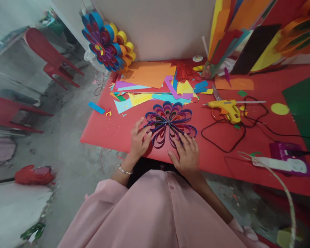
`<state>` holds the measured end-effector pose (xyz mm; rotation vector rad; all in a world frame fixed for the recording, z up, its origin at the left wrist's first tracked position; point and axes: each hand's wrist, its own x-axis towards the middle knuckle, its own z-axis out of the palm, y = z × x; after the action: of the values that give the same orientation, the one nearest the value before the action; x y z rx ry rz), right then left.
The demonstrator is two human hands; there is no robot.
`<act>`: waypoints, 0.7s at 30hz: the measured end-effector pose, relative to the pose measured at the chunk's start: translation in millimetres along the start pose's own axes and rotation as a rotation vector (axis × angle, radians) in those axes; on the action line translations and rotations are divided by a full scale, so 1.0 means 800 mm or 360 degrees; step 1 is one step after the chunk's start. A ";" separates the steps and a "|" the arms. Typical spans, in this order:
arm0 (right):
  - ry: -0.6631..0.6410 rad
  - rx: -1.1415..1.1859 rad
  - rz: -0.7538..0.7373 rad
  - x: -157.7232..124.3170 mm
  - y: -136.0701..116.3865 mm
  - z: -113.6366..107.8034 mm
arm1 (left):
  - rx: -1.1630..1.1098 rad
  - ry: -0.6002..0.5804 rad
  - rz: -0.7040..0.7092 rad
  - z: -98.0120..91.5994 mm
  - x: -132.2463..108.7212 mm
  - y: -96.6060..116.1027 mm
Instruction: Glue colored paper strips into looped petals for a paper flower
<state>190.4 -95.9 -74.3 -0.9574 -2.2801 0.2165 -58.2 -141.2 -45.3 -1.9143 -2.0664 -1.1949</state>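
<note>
Left hand [139, 139] and right hand [186, 153] with fingers spread flat, pressing the near petals of a looped paper flower [169, 122] on the red bench [111, 132], yellow glue gun [228, 107] beside it, coloured paper scraps [150, 82] beyond, finished flower [103, 41] against the wall

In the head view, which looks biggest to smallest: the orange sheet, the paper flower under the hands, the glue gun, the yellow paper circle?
1. Paper flower and orange sheet: too alike to rank.
2. Glue gun.
3. Yellow paper circle.
</note>
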 end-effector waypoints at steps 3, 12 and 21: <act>0.0020 -0.0005 0.0002 0.000 -0.001 0.000 | 0.0182 -0.0152 0.0141 0.002 0.047 -0.024; 0.0065 -0.0010 0.0041 0.003 -0.003 0.000 | 0.0325 -0.0550 0.0392 0.032 0.131 -0.070; 0.0042 0.0012 0.0067 0.000 -0.004 0.001 | 0.0288 -0.0559 0.0356 0.036 0.119 -0.074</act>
<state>188.0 -98.3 -73.5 -0.9994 -2.2349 0.2293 -118.0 -42.2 -41.3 -2.3188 -1.9530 -0.6391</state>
